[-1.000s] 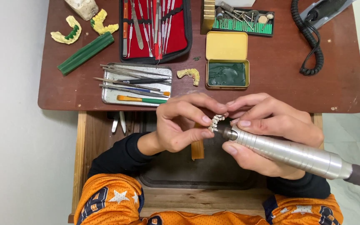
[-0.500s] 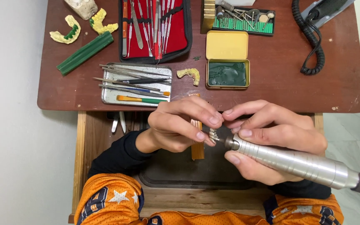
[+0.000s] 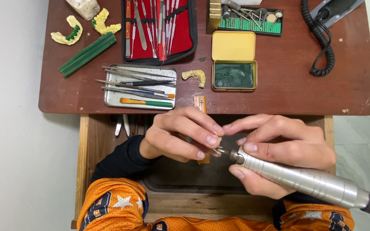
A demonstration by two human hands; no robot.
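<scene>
On the left of the brown worktop [image 3: 279,92], two yellow dental casts [image 3: 66,35] with green inlays are lying above a long green stick [image 3: 87,54]. Next to them, a black case [image 3: 159,31] with red lining is lying open, holding a row of steel instruments. Below it, a flat metal tray [image 3: 138,87] is carrying files, picks and an orange-and-green handled tool. A small yellowish cast [image 3: 194,77] is sitting just right of the tray.

At the centre, a yellow tin [image 3: 234,63] is standing open, its lid flipped up and its base filled with dark green material. Above it, a green rack [image 3: 250,19] is holding burs, too small to tell apart. A black coiled cord [image 3: 318,40] is running off the top right edge.

Below the worktop, over an open wooden drawer [image 3: 91,145], the left hand [image 3: 178,139] is pinching a small toothed piece [image 3: 217,149], perhaps a denture part, mostly hidden by the closed fingers [image 3: 210,139]. The right hand [image 3: 285,147] is gripping a silver handpiece [image 3: 305,182], its tip pointing at that piece; its tail is cut off at the right edge.
</scene>
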